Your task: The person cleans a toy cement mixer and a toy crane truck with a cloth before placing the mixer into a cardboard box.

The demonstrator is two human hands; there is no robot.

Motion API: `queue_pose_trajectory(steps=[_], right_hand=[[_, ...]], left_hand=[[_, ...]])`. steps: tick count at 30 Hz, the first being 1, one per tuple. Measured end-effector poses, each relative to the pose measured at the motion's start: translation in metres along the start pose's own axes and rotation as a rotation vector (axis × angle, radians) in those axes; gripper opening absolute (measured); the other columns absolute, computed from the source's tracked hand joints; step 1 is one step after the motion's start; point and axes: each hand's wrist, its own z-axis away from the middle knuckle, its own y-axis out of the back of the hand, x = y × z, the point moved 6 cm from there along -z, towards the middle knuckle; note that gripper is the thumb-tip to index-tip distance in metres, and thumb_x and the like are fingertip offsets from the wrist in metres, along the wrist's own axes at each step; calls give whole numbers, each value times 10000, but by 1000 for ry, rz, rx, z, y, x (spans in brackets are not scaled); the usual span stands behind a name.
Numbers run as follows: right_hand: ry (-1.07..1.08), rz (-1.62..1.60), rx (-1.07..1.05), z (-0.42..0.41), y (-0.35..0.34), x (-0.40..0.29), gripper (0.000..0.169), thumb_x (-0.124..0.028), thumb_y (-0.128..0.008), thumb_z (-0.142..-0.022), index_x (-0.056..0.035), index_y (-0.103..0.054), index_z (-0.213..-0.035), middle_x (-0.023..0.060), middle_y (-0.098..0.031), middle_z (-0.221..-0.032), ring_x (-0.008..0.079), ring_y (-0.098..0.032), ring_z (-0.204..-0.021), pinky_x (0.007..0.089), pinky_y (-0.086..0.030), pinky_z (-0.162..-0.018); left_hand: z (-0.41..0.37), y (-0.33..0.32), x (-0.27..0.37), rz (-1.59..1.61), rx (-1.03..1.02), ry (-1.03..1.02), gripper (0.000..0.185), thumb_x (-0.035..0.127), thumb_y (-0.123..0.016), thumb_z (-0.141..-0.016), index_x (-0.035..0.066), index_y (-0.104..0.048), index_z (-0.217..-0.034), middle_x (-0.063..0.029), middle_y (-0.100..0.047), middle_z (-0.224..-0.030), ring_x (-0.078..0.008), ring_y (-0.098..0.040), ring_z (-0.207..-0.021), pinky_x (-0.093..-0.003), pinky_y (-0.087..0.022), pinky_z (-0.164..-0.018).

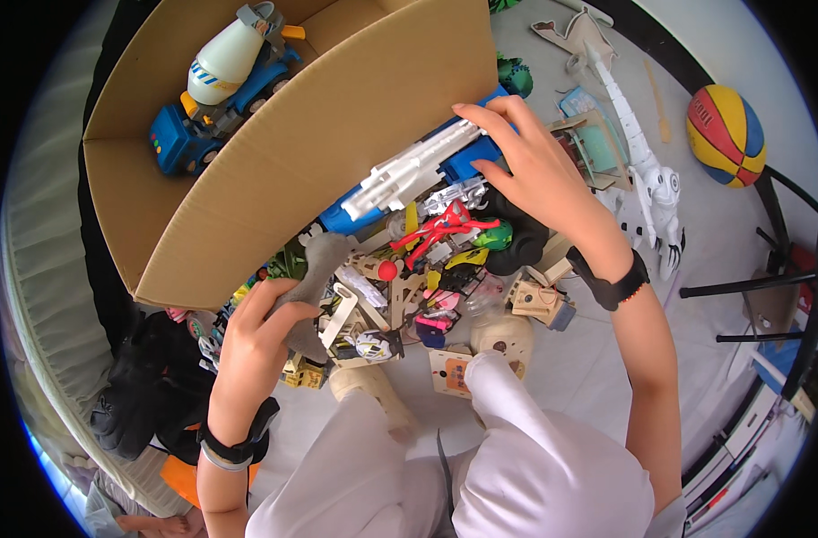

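Observation:
My left hand (257, 336) is closed around a grey plush toy (325, 259) at the left of a heap of toys. The fingers of my right hand (527, 161) are spread at the upper end of a white plastic toy piece (409, 171); the thumb is apart from it, over a blue plastic part (473, 161). Whether the fingertips grip the white piece I cannot tell. Below it lie a red toy figure (442, 228), a green round toy (495, 235) and a small red ball (387, 271). A toy cement mixer truck (224, 87) sits in the cardboard box (301, 155).
A white robotic dinosaur toy (651, 188), a wooden model house (594, 151) and a colored basketball (726, 136) are on the right. Black bags (140, 383) lie at the left. A wooden vehicle model (540, 299) stands near my shoes. Another person's foot shows at the bottom left.

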Motion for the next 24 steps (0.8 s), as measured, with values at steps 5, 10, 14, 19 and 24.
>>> queue_pose_trajectory(steps=[5, 10, 14, 19, 24], right_hand=[[35, -84, 13, -11, -3, 8, 406, -29, -676, -737, -82, -492, -1094, 104, -492, -1069, 326, -552, -947, 397, -465, -791], [-64, -141, -62, -11, -5, 9, 371, -40, -660, -738, -72, -499, -1071, 100, -524, -1077, 331, -538, -982, 392, -457, -812], [89, -25, -63, 1, -7, 2, 359, -23, -681, -701, -52, -560, -1038, 84, -506, -960, 278, -517, -935, 364, -438, -823], [69, -22, -75, 7, -6, -7, 236, 9, -660, -687, -47, -604, -909, 78, -540, -969, 277, -515, -949, 371, -442, -814], [-3, -71, -67, 5, -7, 0, 331, 32, -674, -648, -50, -609, -962, 96, -597, -957, 293, -547, -937, 358, -439, -843]], left_hand=[[10, 2, -9, 124, -49, 34, 255, 3, -558, -611, -11, -609, -861, -171, -556, -991, -368, -555, -847, -405, -478, -745], [8, 33, -9, 6, 206, 42, 225, 156, -698, -683, 7, -532, -652, -148, -583, -793, -309, -565, -708, -357, -448, -611], [21, 76, -13, -259, 739, 125, 197, 18, -691, -787, -5, -516, -699, -102, -543, -749, -202, -526, -723, -286, -417, -637], [14, 97, -5, -615, 910, 158, 529, 152, -759, -753, 46, -541, -1224, -112, -523, -1197, -281, -453, -1101, -355, -391, -941], [-14, 80, -49, -586, 631, 95, 969, 398, -845, -566, 142, -370, -1372, -186, -329, -1337, -389, -462, -1118, -430, -486, -850]])
